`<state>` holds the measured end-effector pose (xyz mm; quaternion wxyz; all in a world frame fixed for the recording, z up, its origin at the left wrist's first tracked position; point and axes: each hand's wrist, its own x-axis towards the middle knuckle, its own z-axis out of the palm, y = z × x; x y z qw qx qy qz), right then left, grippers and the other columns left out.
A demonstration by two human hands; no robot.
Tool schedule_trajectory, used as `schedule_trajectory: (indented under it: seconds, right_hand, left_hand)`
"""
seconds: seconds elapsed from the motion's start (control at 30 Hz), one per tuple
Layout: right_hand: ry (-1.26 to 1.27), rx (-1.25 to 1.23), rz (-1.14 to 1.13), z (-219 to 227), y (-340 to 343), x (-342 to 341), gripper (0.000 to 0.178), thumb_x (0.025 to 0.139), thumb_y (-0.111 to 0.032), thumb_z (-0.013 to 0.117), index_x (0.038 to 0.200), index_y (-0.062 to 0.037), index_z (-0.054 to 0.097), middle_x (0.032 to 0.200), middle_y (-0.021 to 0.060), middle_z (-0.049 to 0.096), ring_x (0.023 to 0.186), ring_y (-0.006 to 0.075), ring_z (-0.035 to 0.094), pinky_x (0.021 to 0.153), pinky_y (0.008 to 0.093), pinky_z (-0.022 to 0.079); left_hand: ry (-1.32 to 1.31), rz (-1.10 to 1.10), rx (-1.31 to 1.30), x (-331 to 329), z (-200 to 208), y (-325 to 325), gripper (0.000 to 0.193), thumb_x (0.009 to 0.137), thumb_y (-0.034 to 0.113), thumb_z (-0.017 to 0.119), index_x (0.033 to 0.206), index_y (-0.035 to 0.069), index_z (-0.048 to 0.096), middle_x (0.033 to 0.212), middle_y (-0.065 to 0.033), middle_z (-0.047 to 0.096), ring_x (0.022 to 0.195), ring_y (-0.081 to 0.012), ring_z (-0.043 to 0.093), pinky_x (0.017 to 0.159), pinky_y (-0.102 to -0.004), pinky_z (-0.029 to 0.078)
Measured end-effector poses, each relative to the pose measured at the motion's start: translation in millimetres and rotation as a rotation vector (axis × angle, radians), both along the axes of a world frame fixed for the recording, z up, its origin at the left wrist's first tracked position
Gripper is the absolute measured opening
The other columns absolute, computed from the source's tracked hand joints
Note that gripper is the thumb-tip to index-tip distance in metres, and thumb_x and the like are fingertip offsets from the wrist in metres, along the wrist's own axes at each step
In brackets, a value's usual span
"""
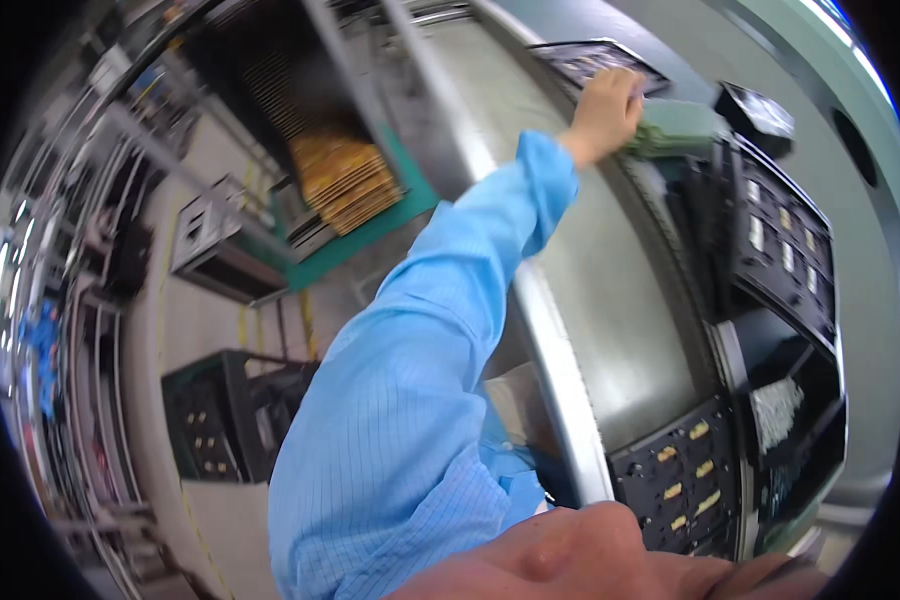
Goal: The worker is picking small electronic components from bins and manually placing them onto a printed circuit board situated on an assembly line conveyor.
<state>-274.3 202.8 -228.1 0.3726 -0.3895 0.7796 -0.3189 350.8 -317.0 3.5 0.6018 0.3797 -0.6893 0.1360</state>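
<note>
My left hand, in a light blue sleeve, reaches over the far end of a metal-edged conveyor. Its fingers are curled and pressed together beside a black tray with small parts in it. Whatever they may hold is hidden by the hand and too small to name. Just right of the hand lies a pale green item, blurred. At the near end of the conveyor sits another black tray with several small yellowish parts in its slots. My right hand is out of view.
Along the right stand black trays with light parts, a black bin holding a white bag, and a black box with clear plastic. Leftward are a stack of brown boards in a rack, a grey box and a dark crate.
</note>
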Motion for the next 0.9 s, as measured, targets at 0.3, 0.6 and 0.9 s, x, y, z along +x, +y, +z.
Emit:
schedule_trajectory:
  seconds: [0.3, 0.6, 0.9]
  right_hand:
    - [0.325, 0.074, 0.18, 18, -22, 18, 0.03, 0.093, -0.005, 0.056, 0.123, -0.0029, 0.058, 0.105, 0.0167, 0.069, 0.092, 0.0257, 0.068, 0.081, 0.0366, 0.053]
    - [0.672, 0.165, 0.137, 64, 46, 30, 0.029, 0.093, -0.006, 0.056, 0.123, -0.0046, 0.058, 0.103, 0.0197, 0.069, 0.091, 0.0291, 0.068, 0.08, 0.0384, 0.053]
    - [0.866, -0.179, 0.034, 158, 75, 66, 0.028, 0.1, -0.013, 0.053, 0.127, -0.0047, 0.056, 0.108, 0.0215, 0.068, 0.097, 0.033, 0.068, 0.086, 0.039, 0.051]
  left_hand:
    - [-0.461, 1.156, 0.253, 277, -49, 272, 0.061, 0.086, 0.035, 0.067, 0.134, 0.002, 0.05, 0.129, -0.0206, 0.055, 0.119, -0.0378, 0.053, 0.103, -0.0499, 0.04]
    - [-0.798, 1.121, 0.46, 329, -101, 320, 0.041, 0.08, 0.014, 0.069, 0.12, 0.006, 0.064, 0.101, -0.0057, 0.069, 0.097, -0.0239, 0.063, 0.104, -0.0475, 0.041]
    - [-0.695, 0.66, -0.056, 162, -32, 433, 0.028, 0.08, 0.008, 0.069, 0.107, 0.013, 0.072, 0.098, 0.0036, 0.071, 0.081, -0.0127, 0.064, 0.087, -0.0358, 0.037]
